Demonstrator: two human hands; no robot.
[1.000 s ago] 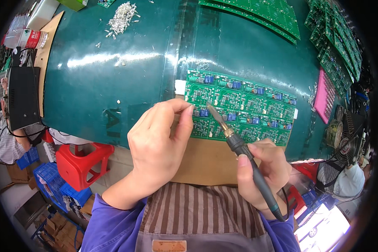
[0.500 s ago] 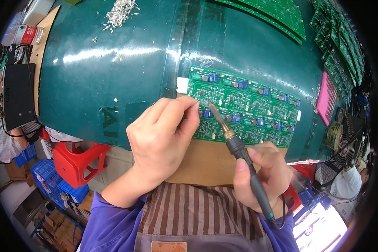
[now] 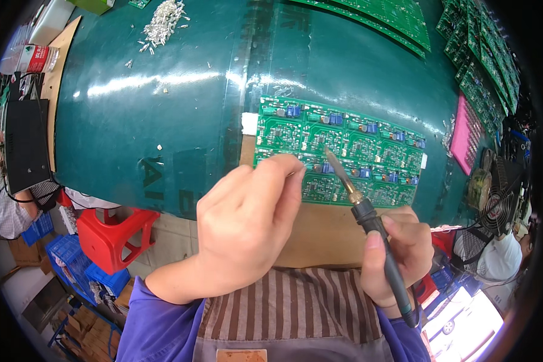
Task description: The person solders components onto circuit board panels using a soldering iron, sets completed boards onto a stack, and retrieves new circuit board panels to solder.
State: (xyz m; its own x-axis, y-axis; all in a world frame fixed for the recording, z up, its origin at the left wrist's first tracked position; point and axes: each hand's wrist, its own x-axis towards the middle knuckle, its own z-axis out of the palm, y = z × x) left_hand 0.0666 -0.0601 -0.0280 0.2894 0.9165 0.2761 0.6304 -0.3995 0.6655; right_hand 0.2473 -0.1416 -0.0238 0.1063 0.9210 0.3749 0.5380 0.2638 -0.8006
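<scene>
In my right hand [image 3: 407,244] is a soldering iron [image 3: 364,212], gripped by its dark handle. Its tip points up and left, at or just above the middle of a green circuit board panel [image 3: 362,146]; contact cannot be made out. Rows of small circuits with blue parts cover this panel. My left hand [image 3: 247,217] has thumb and forefinger pinched together over the panel's lower left part. Whatever lies between those fingertips is too small to name. Beneath the panel, a brown board [image 3: 320,238] reaches toward my striped apron.
Small silvery parts [image 3: 163,23] lie heaped at the far left. More green panels [image 3: 398,21] are at the back, and others stand stacked [image 3: 485,60] at right beside a pink tray [image 3: 464,136]. A fan [image 3: 496,208] sits at the right edge; a red stool [image 3: 114,235] is below left.
The iron's tip has shifted right, to the panel's second column of circuits. My left hand has also moved right, still pinched. The view has shifted slightly.
</scene>
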